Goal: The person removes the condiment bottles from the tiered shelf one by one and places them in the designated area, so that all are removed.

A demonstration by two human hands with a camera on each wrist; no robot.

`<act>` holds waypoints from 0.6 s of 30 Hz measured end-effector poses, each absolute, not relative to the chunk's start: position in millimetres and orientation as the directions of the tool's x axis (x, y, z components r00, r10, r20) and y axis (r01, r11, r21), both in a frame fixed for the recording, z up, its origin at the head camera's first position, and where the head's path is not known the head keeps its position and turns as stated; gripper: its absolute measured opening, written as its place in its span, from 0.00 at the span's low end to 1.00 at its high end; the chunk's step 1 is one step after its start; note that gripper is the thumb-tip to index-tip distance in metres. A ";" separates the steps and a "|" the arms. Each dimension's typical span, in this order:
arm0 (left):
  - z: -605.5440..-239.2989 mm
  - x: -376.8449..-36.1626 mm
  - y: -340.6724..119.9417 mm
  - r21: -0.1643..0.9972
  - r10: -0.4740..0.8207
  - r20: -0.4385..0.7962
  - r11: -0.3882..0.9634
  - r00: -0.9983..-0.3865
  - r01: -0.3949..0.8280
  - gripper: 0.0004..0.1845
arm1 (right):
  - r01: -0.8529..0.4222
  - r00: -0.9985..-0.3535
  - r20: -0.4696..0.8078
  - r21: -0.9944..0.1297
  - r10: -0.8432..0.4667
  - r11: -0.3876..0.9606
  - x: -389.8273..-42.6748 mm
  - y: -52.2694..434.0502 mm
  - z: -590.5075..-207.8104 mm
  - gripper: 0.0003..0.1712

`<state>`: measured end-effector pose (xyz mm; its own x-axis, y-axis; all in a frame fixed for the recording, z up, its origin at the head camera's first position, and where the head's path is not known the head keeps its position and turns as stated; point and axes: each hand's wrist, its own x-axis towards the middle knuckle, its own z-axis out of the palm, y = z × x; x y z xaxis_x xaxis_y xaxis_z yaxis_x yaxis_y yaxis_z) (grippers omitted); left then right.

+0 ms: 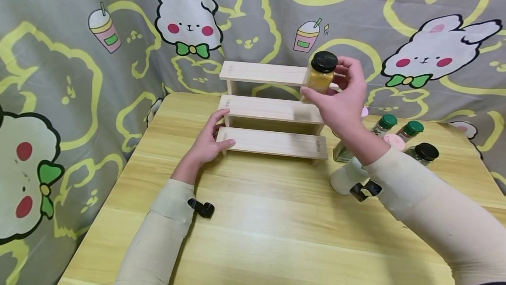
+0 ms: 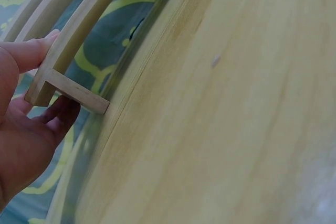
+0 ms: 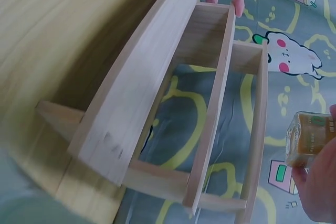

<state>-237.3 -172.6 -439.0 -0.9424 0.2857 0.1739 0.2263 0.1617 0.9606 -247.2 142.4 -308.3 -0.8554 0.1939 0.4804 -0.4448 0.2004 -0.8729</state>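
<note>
A three-step wooden rack (image 1: 272, 141) stands on the table against the curtain. At its left end my left hand (image 1: 207, 142) grips the lowest step, thumb on top; in the left wrist view the fingers curl round the end of the wooden step (image 2: 71, 40). My right hand (image 1: 345, 100) holds a clear jar (image 1: 320, 78) of yellow powder with a black lid, raised in front of the right end of the top step. In the right wrist view the labelled jar (image 3: 307, 139) is apart from the rack.
Right of the rack, partly behind my right forearm, several jars stand: green-lidded ones (image 1: 413, 128), a black-lidded one (image 1: 426, 152) and one with a pink lid (image 1: 394, 141). A white container (image 1: 348, 178) is by the right wrist. A patterned curtain (image 1: 245, 26) hangs behind.
</note>
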 end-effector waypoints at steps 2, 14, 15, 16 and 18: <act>-447.9 -242.1 -174.5 0.959 0.284 0.186 0.157 -0.940 0.237 0.47 | -0.452 -0.850 0.487 -0.871 0.204 0.195 -244.5 147.8 -308.8 0.40; -454.5 -244.6 -175.0 0.955 0.282 0.190 0.168 -0.940 0.244 0.47 | -0.424 -0.836 0.477 -0.875 0.270 0.232 -224.5 183.1 -314.5 0.41; -454.5 -244.7 -175.0 0.955 0.283 0.192 0.168 -0.940 0.245 0.47 | -0.418 -0.835 0.473 -0.877 0.280 0.235 -222.6 186.1 -314.9 0.42; -454.5 -244.8 -175.0 0.954 0.284 0.194 0.167 -0.939 0.247 0.47 | -0.413 -0.834 0.471 -0.878 0.288 0.241 -220.7 189.3 -315.3 0.42; -453.6 -244.5 -174.9 0.953 0.284 0.196 0.168 -0.938 0.250 0.47 | -0.409 -0.830 0.469 -0.880 0.301 0.242 -217.1 195.7 -316.2 0.42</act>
<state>-244.5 -174.9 -453.6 -0.9384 0.2842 0.1965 0.2504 0.1679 0.9535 -217.1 195.7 -316.2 -0.8302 0.3011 0.4692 -0.4093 0.2424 -0.8796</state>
